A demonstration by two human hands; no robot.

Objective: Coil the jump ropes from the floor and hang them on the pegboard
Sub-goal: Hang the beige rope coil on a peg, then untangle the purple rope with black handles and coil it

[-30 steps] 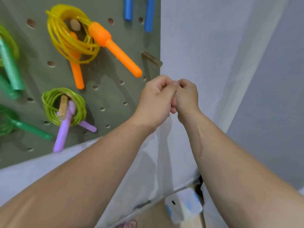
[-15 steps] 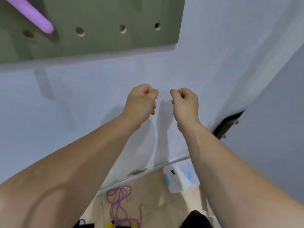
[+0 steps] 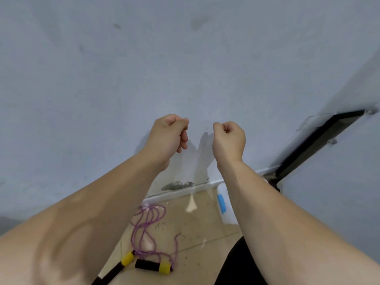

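Note:
A purple jump rope point(image 3: 148, 227) lies in loose loops on the tiled floor by the wall's base. Its two black handles with yellow caps point(image 3: 152, 266) rest at the bottom middle, partly behind my left forearm. My left hand point(image 3: 169, 135) and my right hand point(image 3: 228, 138) are raised in front of the wall as loose fists, a short gap between them, nothing visible in either. The pegboard is out of view.
A pale grey wall point(image 3: 185, 58) fills the upper view. A white skirting strip point(image 3: 181, 193) runs along the floor. A white and blue object point(image 3: 223, 204) sits on the floor behind my right forearm. A dark gap point(image 3: 320, 140) marks the right corner.
The view has tilted down from the pegboard to the floor, so the purple rope came into sight. My fists, touching a second ago, have moved apart.

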